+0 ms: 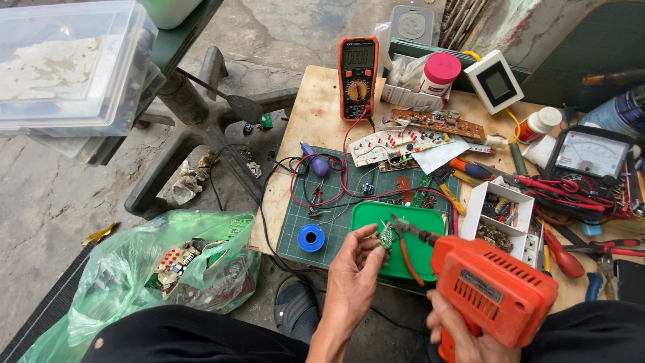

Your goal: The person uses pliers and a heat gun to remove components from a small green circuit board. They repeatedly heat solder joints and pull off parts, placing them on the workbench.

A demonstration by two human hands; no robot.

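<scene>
My left hand (pixel 353 269) pinches a small green circuit board (pixel 385 236) over a green plastic lid (pixel 420 218). My right hand (pixel 460 333) grips the handle of an orange electric drill (pixel 494 286). The drill's chuck and bit (pixel 405 228) point left and touch the small board. Both hands hover above the front edge of a low wooden table (pixel 310 101).
A green cutting mat (pixel 336 225) carries red and black leads, a blue solder spool (pixel 311 237) and boards. An orange multimeter (pixel 357 75), an analog meter (pixel 591 156), a white parts box (pixel 500 214) and pliers (pixel 608 249) crowd the table. A green bag of boards (pixel 161 269) lies on the floor.
</scene>
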